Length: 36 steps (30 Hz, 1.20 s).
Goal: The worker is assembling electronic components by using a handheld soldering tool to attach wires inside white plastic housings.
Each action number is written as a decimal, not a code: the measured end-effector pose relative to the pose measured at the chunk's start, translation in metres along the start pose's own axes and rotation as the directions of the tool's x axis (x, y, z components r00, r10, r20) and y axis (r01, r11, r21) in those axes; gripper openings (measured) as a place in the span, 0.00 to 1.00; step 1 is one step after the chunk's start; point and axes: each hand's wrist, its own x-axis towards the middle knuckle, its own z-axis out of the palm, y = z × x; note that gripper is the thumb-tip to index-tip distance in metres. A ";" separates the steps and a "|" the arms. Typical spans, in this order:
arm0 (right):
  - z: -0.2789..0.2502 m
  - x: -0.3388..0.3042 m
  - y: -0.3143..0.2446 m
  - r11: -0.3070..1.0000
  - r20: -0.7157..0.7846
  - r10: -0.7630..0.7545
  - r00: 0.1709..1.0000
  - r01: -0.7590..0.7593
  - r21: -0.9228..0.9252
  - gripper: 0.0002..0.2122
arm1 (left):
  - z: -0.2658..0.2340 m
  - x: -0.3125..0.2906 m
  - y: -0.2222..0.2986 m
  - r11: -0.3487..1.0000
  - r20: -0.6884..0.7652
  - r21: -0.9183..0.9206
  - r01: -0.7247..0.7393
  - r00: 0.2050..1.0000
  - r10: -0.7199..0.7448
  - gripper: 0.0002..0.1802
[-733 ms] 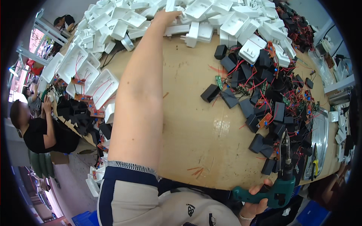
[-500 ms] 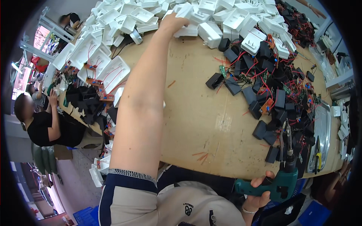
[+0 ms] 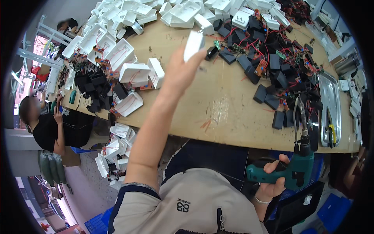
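My left hand [image 3: 181,70] is closed around a white plastic charger casing [image 3: 193,45], raised over the middle of the table. A metal prong shows near the casing's top edge. At the front right, my right hand [image 3: 274,177] grips a teal electric screwdriver [image 3: 299,170] by its handle. The screwdriver's bit points away from me, beside black boxes at the table edge. Beyond my left hand lies a heap of white casings [image 3: 183,13]. To its right spreads a pile of black boxes [image 3: 275,62] with red wires and circuit boards.
Open white casings with red wires [image 3: 134,74] and more black boxes [image 3: 90,84] lie on the left of the table [image 3: 218,105]. A metal tray [image 3: 330,101] holds yellow-handled pliers [image 3: 332,132] at the right. A person in black [image 3: 48,126] sits at the left.
My left hand has come back toward me from the white heap, bringing a white casing with it. My right hand still holds the electric screwdriver. The view has shifted.
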 end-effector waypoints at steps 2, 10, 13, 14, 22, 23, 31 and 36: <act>-0.005 -0.007 -0.006 1.000 0.017 -0.030 0.999 0.030 -0.003 0.27 | 0.018 -0.033 -0.013 0.988 0.045 -0.141 0.056 0.998 -0.051 0.24; -0.008 -0.017 -0.003 0.999 0.062 -0.044 0.997 0.044 0.004 0.26 | 0.026 -0.051 -0.011 0.834 0.273 0.533 -0.146 0.962 -0.006 0.34; -0.006 -0.019 -0.004 0.997 0.072 -0.078 0.994 0.077 0.021 0.26 | 0.027 -0.049 0.019 0.680 0.487 0.695 -0.235 0.849 -0.204 0.32; -0.003 -0.020 -0.005 0.997 0.055 -0.075 0.996 0.075 0.010 0.25 | 0.029 -0.048 0.021 0.605 0.547 0.725 -0.329 0.809 -0.216 0.31; -0.006 -0.024 -0.008 0.998 0.022 -0.055 0.998 0.055 -0.028 0.26 | 0.013 -0.029 0.013 0.924 0.672 0.381 -0.022 0.693 -0.261 0.30; -0.006 -0.025 -0.008 0.998 0.023 -0.050 0.998 0.051 -0.030 0.26 | 0.012 -0.029 0.012 0.904 0.705 0.407 -0.131 0.674 -0.220 0.30; 0.003 -0.023 -0.006 0.999 0.023 -0.043 0.999 0.043 -0.029 0.25 | 0.017 -0.044 -0.010 0.224 0.642 0.557 -0.800 0.586 0.495 0.11; 0.003 -0.021 -0.005 0.999 -0.003 -0.025 1.000 0.024 -0.027 0.25 | 0.019 -0.046 0.000 0.343 0.603 0.454 -0.822 0.567 0.561 0.11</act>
